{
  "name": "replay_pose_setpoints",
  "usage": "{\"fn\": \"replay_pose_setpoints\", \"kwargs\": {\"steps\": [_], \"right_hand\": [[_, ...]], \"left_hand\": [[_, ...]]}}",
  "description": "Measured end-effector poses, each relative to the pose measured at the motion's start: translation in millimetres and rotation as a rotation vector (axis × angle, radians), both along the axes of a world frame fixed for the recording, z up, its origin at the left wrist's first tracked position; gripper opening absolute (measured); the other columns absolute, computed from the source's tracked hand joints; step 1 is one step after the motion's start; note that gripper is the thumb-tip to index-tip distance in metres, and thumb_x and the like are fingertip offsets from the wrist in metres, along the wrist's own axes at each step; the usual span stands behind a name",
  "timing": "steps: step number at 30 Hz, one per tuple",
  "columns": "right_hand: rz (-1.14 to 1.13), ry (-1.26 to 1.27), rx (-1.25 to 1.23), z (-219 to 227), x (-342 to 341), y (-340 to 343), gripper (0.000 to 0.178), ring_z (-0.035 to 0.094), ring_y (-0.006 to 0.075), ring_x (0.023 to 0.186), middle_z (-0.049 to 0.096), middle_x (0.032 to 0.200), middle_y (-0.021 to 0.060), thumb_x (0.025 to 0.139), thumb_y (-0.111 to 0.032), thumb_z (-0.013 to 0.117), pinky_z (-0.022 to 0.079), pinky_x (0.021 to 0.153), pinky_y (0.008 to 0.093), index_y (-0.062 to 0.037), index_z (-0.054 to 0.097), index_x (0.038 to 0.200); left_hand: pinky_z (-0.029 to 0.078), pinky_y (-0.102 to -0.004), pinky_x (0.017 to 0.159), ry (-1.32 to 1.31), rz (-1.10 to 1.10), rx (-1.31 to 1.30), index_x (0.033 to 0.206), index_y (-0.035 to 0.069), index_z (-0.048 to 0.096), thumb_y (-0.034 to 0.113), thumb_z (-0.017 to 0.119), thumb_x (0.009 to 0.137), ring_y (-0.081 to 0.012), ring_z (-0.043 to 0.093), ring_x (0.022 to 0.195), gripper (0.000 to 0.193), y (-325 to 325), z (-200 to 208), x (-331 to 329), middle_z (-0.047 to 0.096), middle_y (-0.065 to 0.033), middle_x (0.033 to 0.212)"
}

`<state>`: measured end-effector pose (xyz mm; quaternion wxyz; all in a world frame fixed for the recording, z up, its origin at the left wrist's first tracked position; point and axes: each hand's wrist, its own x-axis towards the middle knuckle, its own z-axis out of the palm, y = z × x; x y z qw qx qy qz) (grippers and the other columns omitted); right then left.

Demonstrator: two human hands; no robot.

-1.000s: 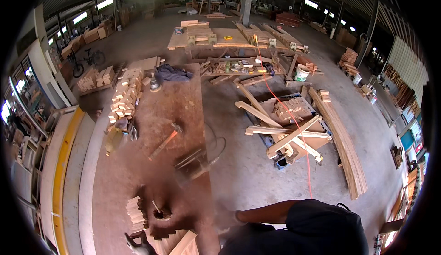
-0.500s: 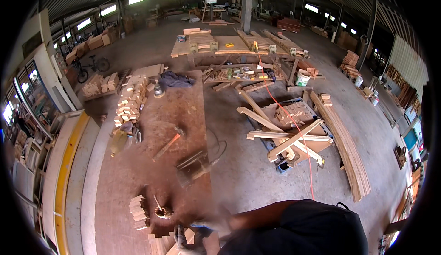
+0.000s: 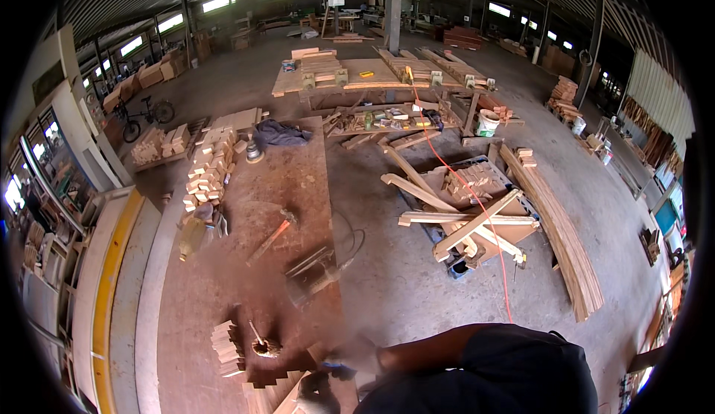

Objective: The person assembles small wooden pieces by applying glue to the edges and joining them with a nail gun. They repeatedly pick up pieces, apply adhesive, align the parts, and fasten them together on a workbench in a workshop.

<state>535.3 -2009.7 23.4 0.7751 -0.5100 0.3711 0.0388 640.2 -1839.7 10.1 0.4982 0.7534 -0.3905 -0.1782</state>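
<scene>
At the lower edge, my left hand (image 3: 319, 394), in a dark glove, is closed against a pale wooden piece (image 3: 293, 394). My right hand (image 3: 359, 357) lies just beyond it, gloved and blurred, with a blue patch at its fingers; its grip does not show clearly. Close to the right fingers is a small brown wood end (image 3: 316, 351). More wooden pieces (image 3: 257, 397) lie side by side left of my left hand. Beyond them are a stepped stack of wooden blocks (image 3: 226, 348) and a round pot with a stick in it (image 3: 264, 347).
On the brown worktop (image 3: 290, 168) lie a hammer (image 3: 275, 236), a blurred power tool (image 3: 316, 276), a plastic bottle (image 3: 192, 236), piled wood blocks (image 3: 205, 179) and dark cloth (image 3: 283, 132). Right of it stand a wood-laden pallet (image 3: 469, 213) and long boards (image 3: 555, 235); an orange cord (image 3: 488, 213) hangs across.
My left hand has shifted slightly right and its fingers have drawn in. A brown wood end now shows by my right hand. The whole view has tilted slightly.
</scene>
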Motion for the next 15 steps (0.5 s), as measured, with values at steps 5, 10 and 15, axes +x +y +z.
{"fn": "replay_pose_setpoints", "kwargs": {"steps": [5, 10, 15], "right_hand": [[-0.015, -0.007, 0.018, -6, -3, 1, 0.039, 0.071, 0.0136, 0.074, 0.075, 0.094, 0.0070, 0.105, -0.039, 0.066, 0.059, 0.068, 0.0288, -0.0020, 0.073, 0.115], [0.078, -0.010, -0.121, 22, -8, -5, 0.033, 0.067, 0.0107, 0.070, 0.073, 0.087, 0.0027, 0.105, -0.036, 0.066, 0.056, 0.065, 0.0281, -0.0043, 0.075, 0.109], [0.245, -0.073, -0.280, -19, -12, -5, 0.029, 0.064, 0.0109, 0.068, 0.069, 0.080, 0.0009, 0.100, -0.033, 0.071, 0.054, 0.064, 0.0305, -0.0051, 0.075, 0.107]], "left_hand": [[0.055, -0.0415, 0.082, -0.117, -0.088, -0.051, 0.106, -0.003, 0.067, 0.007, 0.059, 0.102, -0.0318, 0.067, 0.086, 0.014, -5, 2, -2, 0.070, -0.0165, 0.092], [0.055, -0.0337, 0.078, 0.663, 0.133, -0.144, 0.103, -0.001, 0.066, 0.006, 0.060, 0.102, -0.0237, 0.065, 0.084, 0.009, -1, -5, 1, 0.067, -0.0091, 0.091], [0.055, -0.0306, 0.078, 0.926, 0.213, -0.271, 0.107, -0.001, 0.066, 0.002, 0.065, 0.100, -0.0170, 0.065, 0.087, 0.008, -20, 47, -12, 0.069, -0.0057, 0.096]]}}
